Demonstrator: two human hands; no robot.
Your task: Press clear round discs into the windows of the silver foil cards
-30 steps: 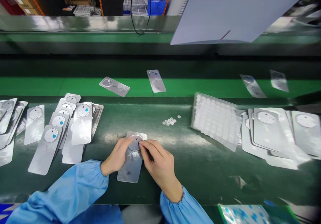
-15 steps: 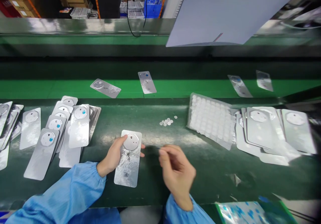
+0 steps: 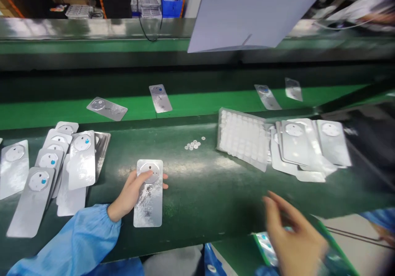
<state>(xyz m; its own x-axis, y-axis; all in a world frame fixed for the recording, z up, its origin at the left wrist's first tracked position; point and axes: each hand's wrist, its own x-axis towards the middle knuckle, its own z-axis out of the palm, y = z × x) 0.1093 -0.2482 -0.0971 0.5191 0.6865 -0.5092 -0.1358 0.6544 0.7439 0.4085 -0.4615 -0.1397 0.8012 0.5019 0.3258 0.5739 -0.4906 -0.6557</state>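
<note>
A silver rectangular plate (image 3: pixel 148 204) with a round disc near its top lies on the dark green bench in front of me. My left hand (image 3: pixel 131 193) grips its left edge, thumb on the disc and fingers wrapped around the side. My right hand (image 3: pixel 293 239) is low at the right, away from the plate and smeared by motion. It hovers over a sheet of blue-dotted stickers (image 3: pixel 264 243) at the bench's near edge. Both arms wear light blue sleeves.
Several similar plates with blue dots (image 3: pixel 61 160) are fanned out at the left, and another stack (image 3: pixel 305 148) lies at the right. A clear tray of white pads (image 3: pixel 242 138) and loose white discs (image 3: pixel 194 144) sit mid-bench. Single plates (image 3: pixel 107 108) ride the green belt behind.
My right hand left the plate's disc and swung down to the right, to the sticker sheet. My left hand kept hold of the plate. The view has turned to the right.
</note>
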